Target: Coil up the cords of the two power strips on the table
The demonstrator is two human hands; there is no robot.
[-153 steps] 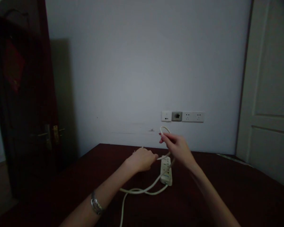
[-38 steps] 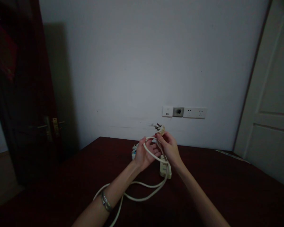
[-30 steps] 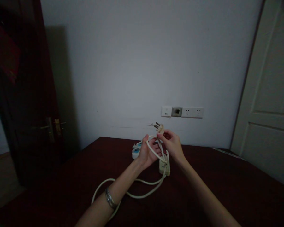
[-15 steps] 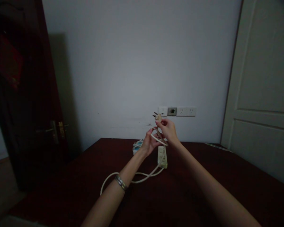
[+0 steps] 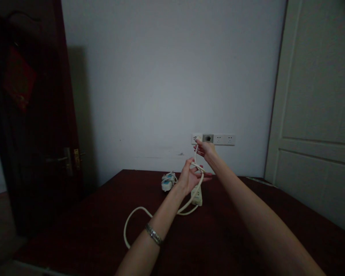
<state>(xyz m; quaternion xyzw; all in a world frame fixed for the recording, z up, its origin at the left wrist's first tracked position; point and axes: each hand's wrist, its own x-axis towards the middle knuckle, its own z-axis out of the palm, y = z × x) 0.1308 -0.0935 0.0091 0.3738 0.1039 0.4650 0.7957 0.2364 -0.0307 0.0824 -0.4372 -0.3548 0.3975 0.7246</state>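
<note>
My right hand [image 5: 206, 149] pinches the pale plug [image 5: 199, 138] of a white power cord [image 5: 196, 153], its metal prongs pointing left in front of a wall plate. Just below, my left hand [image 5: 190, 177] holds a bend of that cord between thumb and fingers, with some fingers stretched to the right. From there the cord runs down and loops out to the left past my left forearm. Partly hidden behind the left hand, a white power strip [image 5: 197, 200] lies on the dark red table.
Left of the hands sits a second, blue-and-white power strip [image 5: 167, 183] with its cord wrapped round it. Wall sockets [image 5: 224, 139] and a grey socket plate [image 5: 207, 138] are behind. A dark door [image 5: 40, 126] stands left, a pale door [image 5: 316, 115] right.
My right hand has moved slightly right with the plug, drawing the cord up straighter. My left hand is a little lower, its fingers more spread. The view has shifted slightly.
</note>
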